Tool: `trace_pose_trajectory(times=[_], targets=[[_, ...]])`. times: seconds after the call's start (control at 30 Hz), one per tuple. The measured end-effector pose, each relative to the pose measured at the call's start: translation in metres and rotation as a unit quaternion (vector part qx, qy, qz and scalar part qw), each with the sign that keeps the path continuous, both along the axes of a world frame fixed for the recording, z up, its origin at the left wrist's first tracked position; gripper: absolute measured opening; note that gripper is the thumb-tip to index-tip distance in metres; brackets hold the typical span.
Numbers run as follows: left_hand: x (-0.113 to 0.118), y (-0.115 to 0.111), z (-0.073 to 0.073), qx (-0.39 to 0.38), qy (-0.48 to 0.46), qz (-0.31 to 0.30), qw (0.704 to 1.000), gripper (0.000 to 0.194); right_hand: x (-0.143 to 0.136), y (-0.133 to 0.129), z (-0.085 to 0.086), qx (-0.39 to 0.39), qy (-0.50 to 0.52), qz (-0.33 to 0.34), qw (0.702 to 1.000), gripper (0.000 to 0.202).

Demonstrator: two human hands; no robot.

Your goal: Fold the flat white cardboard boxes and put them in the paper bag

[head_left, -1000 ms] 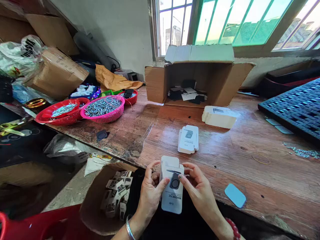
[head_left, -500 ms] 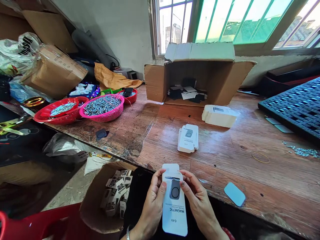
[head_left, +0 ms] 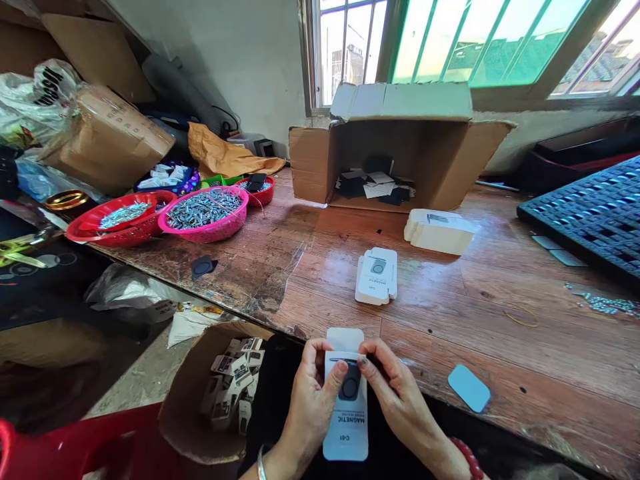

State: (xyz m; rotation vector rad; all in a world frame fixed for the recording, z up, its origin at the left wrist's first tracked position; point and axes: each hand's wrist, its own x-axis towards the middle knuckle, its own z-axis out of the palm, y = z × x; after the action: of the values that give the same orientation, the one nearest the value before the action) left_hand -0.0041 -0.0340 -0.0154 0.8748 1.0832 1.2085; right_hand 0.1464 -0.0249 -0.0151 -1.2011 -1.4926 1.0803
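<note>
Between my hands is a flat white carton [head_left: 346, 430] printed "MAGNETIC" with a picture of a phone holder, its top flap pointing away from me. My left hand [head_left: 313, 393] pinches its left edge, thumb lying across the printed picture. On the opposite edge, my right hand [head_left: 393, 393] grips near the fold below the top flap. Farther up the table lies a small stack of similar flat cartons [head_left: 376, 277]. A larger stack of cartons [head_left: 440, 231] rests behind it to the right. Down to the left, a cardboard box [head_left: 180, 427] holds many small folded cartons [head_left: 240, 373].
An open cardboard box [head_left: 463, 160] with black and white cards stands by the window. Pink [head_left: 220, 230] and red baskets [head_left: 83, 230] of metal parts sit at left. A light blue card [head_left: 469, 388], a rubber band [head_left: 521, 315] and a black crate [head_left: 590, 213] are at right.
My left thumb has slid farther right over the printed face. The carton has straightened slightly, and its top flap now looks bent back at the fold.
</note>
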Motion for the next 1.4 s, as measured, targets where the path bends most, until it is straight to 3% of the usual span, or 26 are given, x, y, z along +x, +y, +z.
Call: trace_pose_trajectory(times=[0.17,0.33,0.43,0.53,0.6,0.67,0.77,0.83,0.9,1.07,1.27,1.4], targets=[[-0.016,0.007,0.015,-0.031,-0.061,-0.116,0.991,0.044,0.005,0.000,0.005,-0.035,0.026,-0.025,0.999,0.019],[-0.019,0.011,0.011,-0.025,-0.037,-0.089,0.995,0.037,0.006,-0.001,0.008,-0.043,0.017,0.006,0.999,0.022],[-0.019,0.011,0.011,-0.021,-0.034,-0.100,0.994,0.035,0.010,0.003,0.016,-0.087,0.074,0.025,0.993,0.021],[-0.019,0.009,0.012,-0.021,-0.030,-0.131,0.991,0.033,0.018,0.010,0.024,-0.160,0.144,0.071,0.974,0.048],[-0.019,0.006,0.012,-0.018,-0.022,-0.134,0.991,0.030,0.022,0.014,0.025,-0.183,0.152,0.098,0.966,0.048],[-0.017,0.004,0.011,-0.016,-0.025,-0.120,0.992,0.030,0.024,0.016,0.023,-0.168,0.126,0.100,0.973,0.034],[-0.014,0.003,0.010,-0.027,-0.049,-0.089,0.994,0.047,0.024,0.016,0.019,-0.068,0.049,0.066,0.994,0.015],[-0.013,0.003,0.010,-0.042,-0.058,-0.076,0.995,0.062,0.024,0.015,0.020,0.003,-0.007,0.059,0.998,0.016],[-0.013,0.002,0.011,-0.054,-0.061,-0.080,0.993,0.066,0.026,0.014,0.024,0.026,-0.053,0.079,0.995,0.016],[-0.014,-0.001,0.009,-0.072,-0.051,-0.107,0.990,0.055,0.029,0.016,0.034,-0.013,-0.098,0.136,0.986,0.017],[-0.014,-0.003,0.010,-0.071,-0.031,-0.130,0.989,0.052,0.026,0.017,0.031,-0.036,-0.107,0.119,0.986,0.015],[-0.012,-0.007,0.012,-0.073,-0.033,-0.147,0.986,0.050,0.028,0.020,0.031,-0.095,-0.074,0.091,0.988,0.015]])
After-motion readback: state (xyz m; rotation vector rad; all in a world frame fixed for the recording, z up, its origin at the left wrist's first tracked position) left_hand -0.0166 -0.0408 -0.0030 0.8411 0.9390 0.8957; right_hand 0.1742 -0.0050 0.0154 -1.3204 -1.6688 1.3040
